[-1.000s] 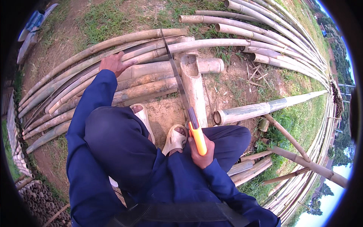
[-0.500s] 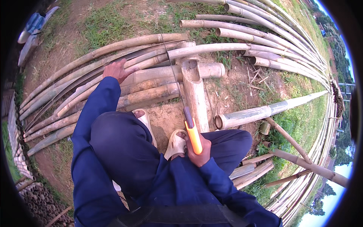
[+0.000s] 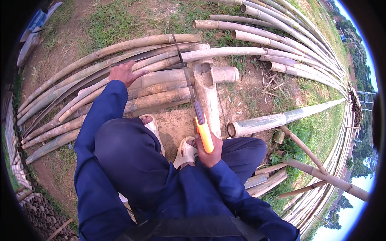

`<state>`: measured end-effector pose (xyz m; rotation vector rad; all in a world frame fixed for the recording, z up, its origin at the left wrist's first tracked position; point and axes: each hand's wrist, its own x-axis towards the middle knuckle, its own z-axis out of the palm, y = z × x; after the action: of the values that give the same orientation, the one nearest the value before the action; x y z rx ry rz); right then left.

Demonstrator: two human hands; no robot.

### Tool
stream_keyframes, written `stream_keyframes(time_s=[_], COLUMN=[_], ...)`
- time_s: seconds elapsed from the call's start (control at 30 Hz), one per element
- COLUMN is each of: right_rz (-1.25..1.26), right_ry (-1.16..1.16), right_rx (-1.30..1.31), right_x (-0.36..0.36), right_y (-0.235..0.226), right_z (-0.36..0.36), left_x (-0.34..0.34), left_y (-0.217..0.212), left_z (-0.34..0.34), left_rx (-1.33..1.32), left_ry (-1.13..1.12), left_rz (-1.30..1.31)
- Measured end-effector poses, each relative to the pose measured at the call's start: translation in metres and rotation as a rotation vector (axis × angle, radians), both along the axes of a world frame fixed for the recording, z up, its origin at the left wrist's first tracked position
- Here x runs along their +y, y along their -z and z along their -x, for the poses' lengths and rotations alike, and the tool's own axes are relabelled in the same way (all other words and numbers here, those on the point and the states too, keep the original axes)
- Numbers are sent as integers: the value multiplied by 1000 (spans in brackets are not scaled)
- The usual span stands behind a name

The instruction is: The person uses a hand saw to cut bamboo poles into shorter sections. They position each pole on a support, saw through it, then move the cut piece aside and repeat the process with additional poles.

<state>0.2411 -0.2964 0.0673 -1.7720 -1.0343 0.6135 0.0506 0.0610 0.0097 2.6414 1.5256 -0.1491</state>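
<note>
My right hand (image 3: 210, 152) is wrapped round the orange handle of a hand saw (image 3: 185, 72). The saw's long thin blade runs away from me across a slim bamboo pole (image 3: 229, 51), at a spot left of the upright notched bamboo post (image 3: 207, 102). My left hand (image 3: 123, 74) presses down on that slim pole further left, fingers over it and thumb stretched along it. Beneath lies a thicker bamboo pole (image 3: 169, 77), its right end sticking out past the post. Whether the blade has cut into the slim pole is too small to tell.
Several bamboo poles (image 3: 60, 90) lie together at the left, and more poles (image 3: 277, 36) fan out at the far right. A thick bamboo pole (image 3: 265, 122) points away on the right. Near it, crossed bamboo supports (image 3: 309, 154) stand over cut pieces (image 3: 268, 182). My sandalled feet (image 3: 186, 153) rest on bare soil.
The saw and my right hand have moved slightly away from me and left, so the blade reaches further past the slim pole. My left hand stays in place on it.
</note>
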Motion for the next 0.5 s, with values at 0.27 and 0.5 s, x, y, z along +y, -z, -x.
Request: stream_keyframes(time_s=[0.27,0.5], right_rz=[-30,54], right_ry=[-4,-28], right_rx=[-31,-61], right_x=[99,-11], right_y=[18,1], right_z=[-28,3], left_x=[1,-7], left_y=[-4,-5], left_z=[-8,1], left_rx=[-13,-44], left_ry=[15,-3], left_rz=[20,37])
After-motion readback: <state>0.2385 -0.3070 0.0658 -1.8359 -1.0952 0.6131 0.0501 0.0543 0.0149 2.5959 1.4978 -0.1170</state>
